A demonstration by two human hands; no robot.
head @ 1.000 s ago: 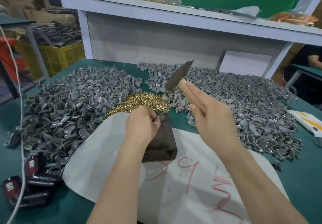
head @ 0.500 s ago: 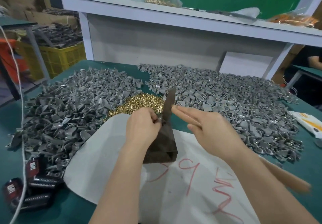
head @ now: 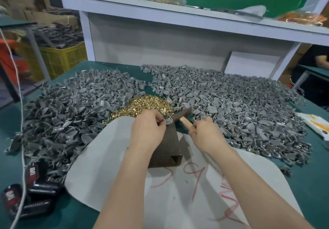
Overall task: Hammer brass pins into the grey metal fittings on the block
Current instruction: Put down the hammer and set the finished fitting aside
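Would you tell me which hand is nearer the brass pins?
Left. The left hand sits at the near edge of the brass pins; the right hand is farther right.

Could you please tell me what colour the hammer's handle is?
Pale tan wood; the head view shows the hammer handle in the right hand.

Grey fittings (head: 240, 107), gold pins (head: 147, 105), brown block (head: 169, 145), teal table (head: 313, 179)

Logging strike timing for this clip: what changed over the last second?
The right hand swung the hammer down from its raised position; its head now sits at the grey fitting on the block. The left hand kept pinching that fitting in place. Block and brass pin pile did not move.
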